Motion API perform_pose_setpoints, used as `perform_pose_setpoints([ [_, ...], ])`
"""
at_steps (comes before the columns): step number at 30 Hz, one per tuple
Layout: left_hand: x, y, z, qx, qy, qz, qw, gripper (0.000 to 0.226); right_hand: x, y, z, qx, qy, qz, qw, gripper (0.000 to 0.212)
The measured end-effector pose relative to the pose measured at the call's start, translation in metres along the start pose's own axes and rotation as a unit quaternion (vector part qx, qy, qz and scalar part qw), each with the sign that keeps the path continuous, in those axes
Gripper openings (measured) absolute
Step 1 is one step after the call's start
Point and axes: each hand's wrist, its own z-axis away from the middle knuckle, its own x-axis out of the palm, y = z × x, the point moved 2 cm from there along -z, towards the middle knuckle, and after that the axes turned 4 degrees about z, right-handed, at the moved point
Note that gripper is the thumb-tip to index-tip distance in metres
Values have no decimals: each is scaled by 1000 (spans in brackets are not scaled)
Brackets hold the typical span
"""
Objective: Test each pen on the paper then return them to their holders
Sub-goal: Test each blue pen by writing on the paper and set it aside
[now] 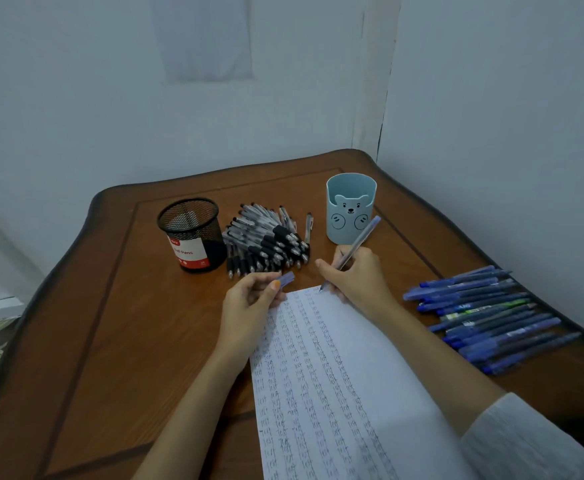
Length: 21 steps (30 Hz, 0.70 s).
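The slim blue plastic pen (354,249) is gripped in the curled fingers of the right hand (356,275), its tip touching the top edge of the white paper sheet (346,386) covered in handwriting. The left hand (249,303) pinches a blue pen cap (286,279). Beyond stand a black mesh cup (192,233), a heap of black pens (270,242) and a pale blue bear holder (351,207); blue pens (488,313) lie in a row at right on the brown wooden table (110,341)

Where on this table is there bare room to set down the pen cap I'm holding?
The widest bare table lies left of the paper, nearer you than the mesh holder. A narrower strip runs between paper and blue pens. Crowded: the black pen pile between mesh holder and bear holder.
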Motion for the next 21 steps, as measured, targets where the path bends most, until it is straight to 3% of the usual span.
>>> perform_pose_setpoints([
  [21,1,2,2,10,5,-5,1000,17,3,4,0,-28,-6,5,1000,31],
])
